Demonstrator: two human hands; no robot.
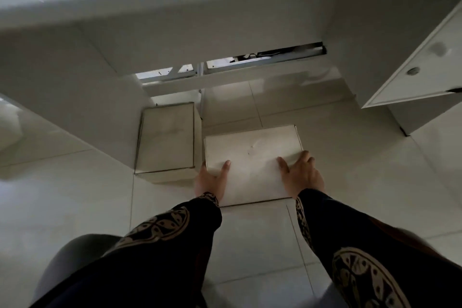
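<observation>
White box (252, 165) gripped by 2 hands low at the tiled floor (75, 195), in front of the table (175, 20).
A second box (166, 137) sits just left of it, partly under the table. The left hand (211, 179) grips the white box's left edge, thumb on the lid, fingers curled down the side. The right hand (301, 175) grips the right edge, thumb on top, fingers wrapped over the side. Whether it rests on the floor cannot be told. A white cabinet front (420, 62) with 1 round knob stands far right.
</observation>
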